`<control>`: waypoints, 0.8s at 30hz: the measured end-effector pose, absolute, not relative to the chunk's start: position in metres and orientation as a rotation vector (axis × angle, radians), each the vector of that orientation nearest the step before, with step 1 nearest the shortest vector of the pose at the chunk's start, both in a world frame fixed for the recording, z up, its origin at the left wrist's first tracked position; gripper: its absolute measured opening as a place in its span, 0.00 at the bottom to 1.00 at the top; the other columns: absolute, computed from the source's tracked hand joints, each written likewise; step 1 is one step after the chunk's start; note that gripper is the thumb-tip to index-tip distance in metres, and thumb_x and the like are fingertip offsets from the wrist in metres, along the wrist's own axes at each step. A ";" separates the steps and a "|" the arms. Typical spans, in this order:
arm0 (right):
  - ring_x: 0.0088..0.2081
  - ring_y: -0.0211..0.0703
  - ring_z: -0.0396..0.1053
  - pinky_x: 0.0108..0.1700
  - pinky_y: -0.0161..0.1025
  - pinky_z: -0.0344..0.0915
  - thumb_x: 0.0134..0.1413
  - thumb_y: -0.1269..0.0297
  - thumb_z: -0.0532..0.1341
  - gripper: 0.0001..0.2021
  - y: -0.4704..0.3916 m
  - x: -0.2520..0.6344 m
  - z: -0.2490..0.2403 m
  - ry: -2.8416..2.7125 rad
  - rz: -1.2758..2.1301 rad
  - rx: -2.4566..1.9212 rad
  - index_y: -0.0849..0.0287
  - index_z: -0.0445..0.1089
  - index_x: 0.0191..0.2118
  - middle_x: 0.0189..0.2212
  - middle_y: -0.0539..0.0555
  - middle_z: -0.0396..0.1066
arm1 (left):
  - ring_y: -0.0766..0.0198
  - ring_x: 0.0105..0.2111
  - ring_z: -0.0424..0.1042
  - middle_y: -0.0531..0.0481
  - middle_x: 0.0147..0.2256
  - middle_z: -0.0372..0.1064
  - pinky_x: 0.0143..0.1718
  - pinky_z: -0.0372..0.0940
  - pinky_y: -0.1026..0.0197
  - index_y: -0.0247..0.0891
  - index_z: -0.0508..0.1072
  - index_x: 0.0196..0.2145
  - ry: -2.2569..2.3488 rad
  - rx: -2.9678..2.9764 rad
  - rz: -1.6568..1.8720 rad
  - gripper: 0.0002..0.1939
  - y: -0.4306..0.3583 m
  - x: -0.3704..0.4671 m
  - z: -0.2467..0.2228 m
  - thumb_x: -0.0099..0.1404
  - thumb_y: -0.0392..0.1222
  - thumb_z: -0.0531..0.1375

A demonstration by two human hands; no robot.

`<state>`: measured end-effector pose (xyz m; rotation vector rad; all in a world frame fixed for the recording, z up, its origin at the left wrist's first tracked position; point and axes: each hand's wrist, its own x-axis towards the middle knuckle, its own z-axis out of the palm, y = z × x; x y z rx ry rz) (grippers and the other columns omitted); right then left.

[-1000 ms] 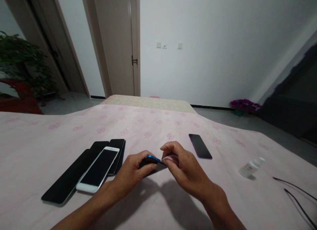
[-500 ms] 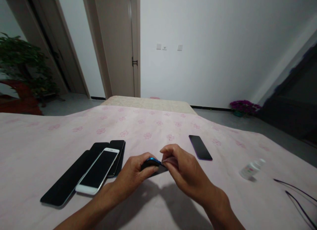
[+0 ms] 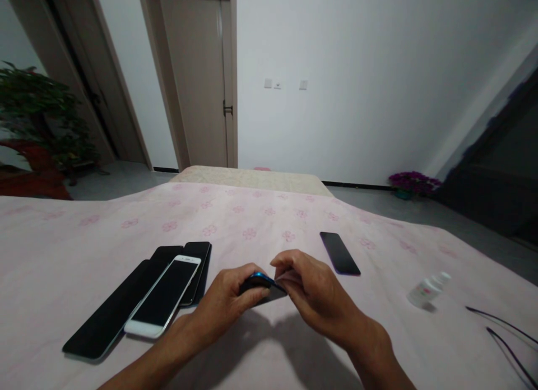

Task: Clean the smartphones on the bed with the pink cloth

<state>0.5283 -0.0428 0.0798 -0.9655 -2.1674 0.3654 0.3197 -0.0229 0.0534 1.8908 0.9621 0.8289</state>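
Observation:
My left hand (image 3: 235, 292) is closed around a smartphone (image 3: 271, 295) with a blue edge, held tilted above the table. The thumb lies over the dark face of the phone. My right hand (image 3: 317, 281) pinches a thin pinkish cloth (image 3: 290, 276) against the phone's right end; the fingers hide much of the cloth. Left of my hands, a white smartphone (image 3: 166, 295) rests partly on several dark phones (image 3: 105, 314). Beyond my right hand, another dark phone (image 3: 339, 254) lies by itself.
A pink flowered cloth (image 3: 247, 210) covers the table. At the right stand a small white bottle (image 3: 426, 290) and, nearer the edge, black cables (image 3: 508, 351). Past the table are a door (image 3: 193, 76), a leafy plant (image 3: 40, 107) and purple flowers (image 3: 414, 181).
The whole view has shifted slightly, with things appearing a little lower. Both hands keep their hold at the phone's edge, almost unmoved.

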 end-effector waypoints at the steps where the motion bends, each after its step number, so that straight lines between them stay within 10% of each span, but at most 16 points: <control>1: 0.39 0.40 0.70 0.42 0.38 0.66 0.58 0.78 0.56 0.16 -0.043 0.528 0.080 -2.164 0.382 -0.966 0.53 0.61 0.49 0.39 0.50 0.71 | 0.65 0.30 0.67 0.55 0.28 0.70 0.32 0.59 0.65 0.38 0.75 0.35 0.968 1.894 0.826 0.08 -0.023 0.319 0.053 0.65 0.45 0.60; 24: 0.39 0.42 0.69 0.39 0.38 0.65 0.55 0.77 0.57 0.13 -0.045 0.528 0.081 -2.164 0.379 -0.978 0.53 0.62 0.44 0.38 0.50 0.70 | 0.65 0.29 0.66 0.54 0.28 0.70 0.31 0.59 0.64 0.38 0.75 0.35 0.944 1.876 0.814 0.08 -0.021 0.318 0.052 0.64 0.44 0.60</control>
